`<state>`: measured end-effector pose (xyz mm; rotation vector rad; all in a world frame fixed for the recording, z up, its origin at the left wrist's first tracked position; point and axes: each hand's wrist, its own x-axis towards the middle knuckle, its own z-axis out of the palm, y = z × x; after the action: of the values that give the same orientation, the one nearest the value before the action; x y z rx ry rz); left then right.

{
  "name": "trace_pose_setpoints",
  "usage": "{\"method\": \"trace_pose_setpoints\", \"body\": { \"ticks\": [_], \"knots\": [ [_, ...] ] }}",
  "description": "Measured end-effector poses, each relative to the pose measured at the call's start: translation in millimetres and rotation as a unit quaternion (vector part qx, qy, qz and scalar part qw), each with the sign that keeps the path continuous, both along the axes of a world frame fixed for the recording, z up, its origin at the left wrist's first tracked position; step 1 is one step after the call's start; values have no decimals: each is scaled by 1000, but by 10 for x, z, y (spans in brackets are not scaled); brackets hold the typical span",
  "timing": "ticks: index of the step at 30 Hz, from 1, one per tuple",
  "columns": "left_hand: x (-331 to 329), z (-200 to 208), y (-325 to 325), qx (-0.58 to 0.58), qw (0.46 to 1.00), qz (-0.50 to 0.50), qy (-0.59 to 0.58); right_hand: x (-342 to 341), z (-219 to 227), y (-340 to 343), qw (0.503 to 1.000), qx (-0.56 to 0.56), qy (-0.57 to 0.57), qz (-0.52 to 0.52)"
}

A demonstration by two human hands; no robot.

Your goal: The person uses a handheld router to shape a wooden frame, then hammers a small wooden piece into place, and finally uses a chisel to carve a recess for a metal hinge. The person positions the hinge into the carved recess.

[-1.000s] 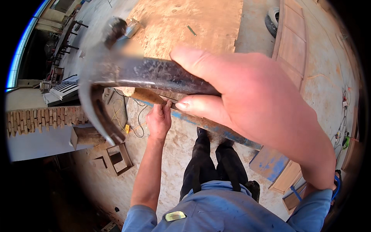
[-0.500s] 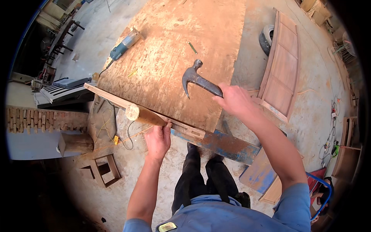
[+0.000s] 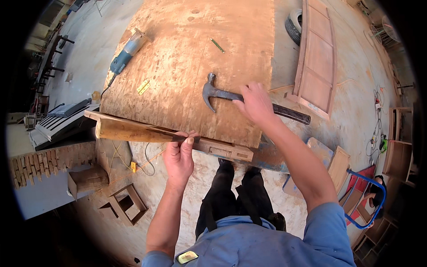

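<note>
My left hand (image 3: 179,156) grips a chisel (image 3: 133,130) near its dark metal part. The chisel's thick wooden handle points to the left, and its tip is hidden by my fingers. Beneath it, a long wooden rail (image 3: 224,150) lies along the near edge of the plywood-topped bench (image 3: 178,80). Slots are cut in the rail to the right of my left hand. My right hand (image 3: 255,103) is closed around the handle of a claw hammer (image 3: 211,93), its head held above the plywood, apart from the chisel.
A blue power tool (image 3: 124,58), a yellow hinge-like piece (image 3: 143,87) and a green pencil (image 3: 217,45) lie on the plywood. Right of the bench are a wooden panel (image 3: 316,58) and a tyre (image 3: 293,26). A small wooden frame (image 3: 128,204) sits on the floor at left.
The chisel has tilted from pointing up toward me to lying nearly along the rail. The hammer has come lower and slightly left, and my right hand now grips farther up its handle.
</note>
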<state>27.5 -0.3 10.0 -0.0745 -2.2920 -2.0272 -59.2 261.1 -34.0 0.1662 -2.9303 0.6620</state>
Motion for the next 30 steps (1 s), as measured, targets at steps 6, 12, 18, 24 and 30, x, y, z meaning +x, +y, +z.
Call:
{"method": "trace_pose_setpoints", "body": {
  "ticks": [6,12,18,24,30],
  "knots": [
    [-542,281,-94,-396,848,-148,319,1183,1274,-388,595,-680,-422,-71],
    [-529,498,234,-392,719,-301,488,2236,1656,-715,215,-882,-395,-140],
    [-363,494,139,-354,826,-325,295,3036,1396,-910,455,-829,-243,-218],
    [-348,113,-476,-464,790,-342,210,3749,1203,-1152,646,-671,-165,-323],
    [-521,77,-396,-542,726,-405,127,3808,1255,-1709,762,-539,-126,-337]
  ]
}}
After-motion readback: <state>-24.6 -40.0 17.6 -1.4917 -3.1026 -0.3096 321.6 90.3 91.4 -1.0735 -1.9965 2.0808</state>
